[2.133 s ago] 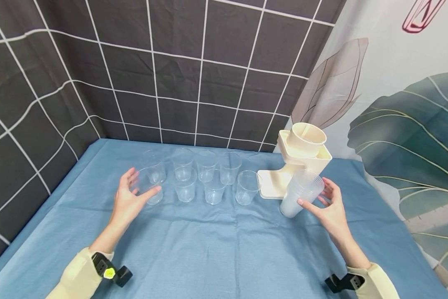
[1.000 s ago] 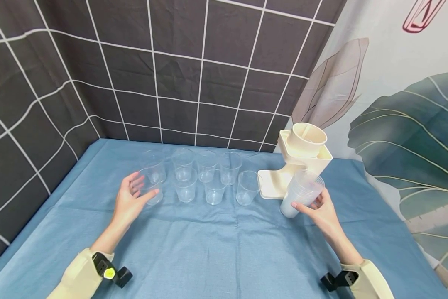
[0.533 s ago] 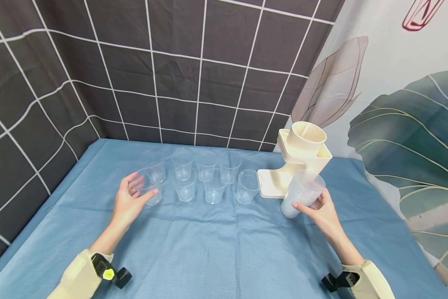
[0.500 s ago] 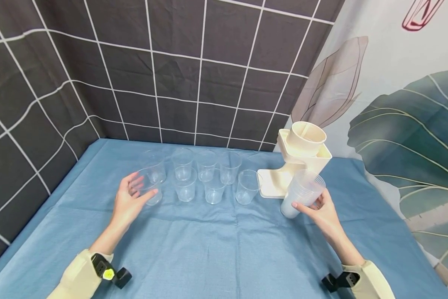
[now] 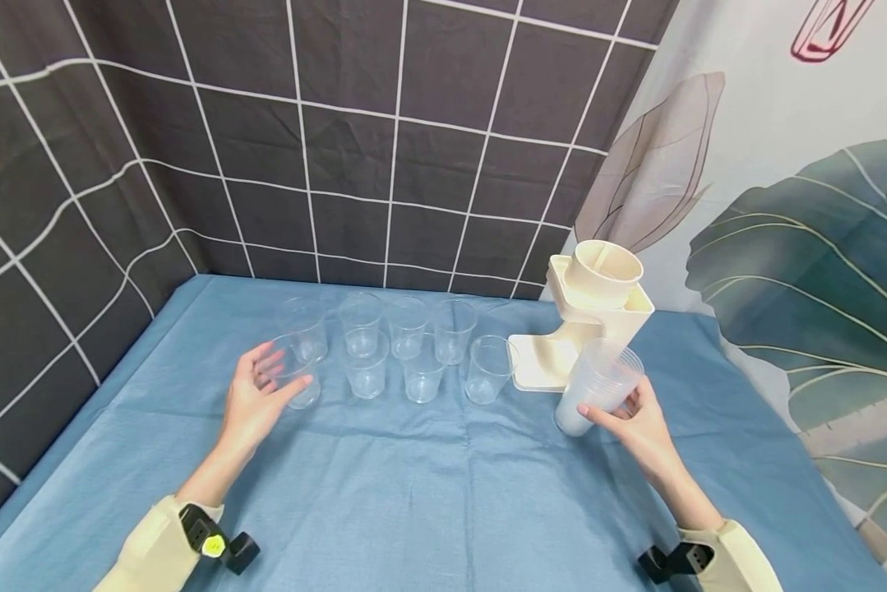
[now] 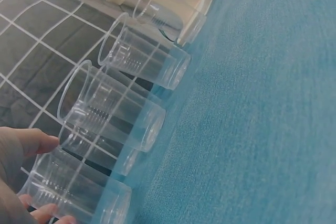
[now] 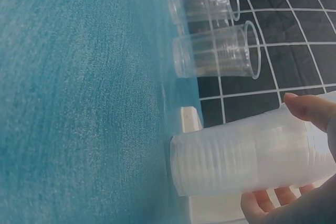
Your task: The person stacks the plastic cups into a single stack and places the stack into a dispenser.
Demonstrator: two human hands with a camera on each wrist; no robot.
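Observation:
At the left end of the cups, my left hand point(image 5: 258, 399) grips a clear plastic cup point(image 5: 298, 393) standing on the cloth. In the left wrist view its thumb point(image 6: 44, 142) lies by the rim and its fingertips point(image 6: 44, 212) are on the cup's other side. My right hand point(image 5: 639, 419) holds a stack of nested plastic cups point(image 5: 594, 382), thumb in front and fingers round the far side. The stack looks milky, leans slightly right, and its base is at the cloth in the right wrist view. More single clear cups point(image 5: 489, 374) stand upright in two rows between the hands.
A cream plastic stand point(image 5: 598, 308) with a round holder on top and a flat base point(image 5: 539, 366) stands behind the stack. Blue cloth point(image 5: 413, 510) covers the table. A dark checked curtain point(image 5: 347, 148) hangs at the back and left, a leaf-patterned one point(image 5: 806, 271) at the right.
Over the two seconds, my right hand has moved left and closed its fingers round the stack. My left hand has closed in on its cup. In the last half second both hands stay nearly still.

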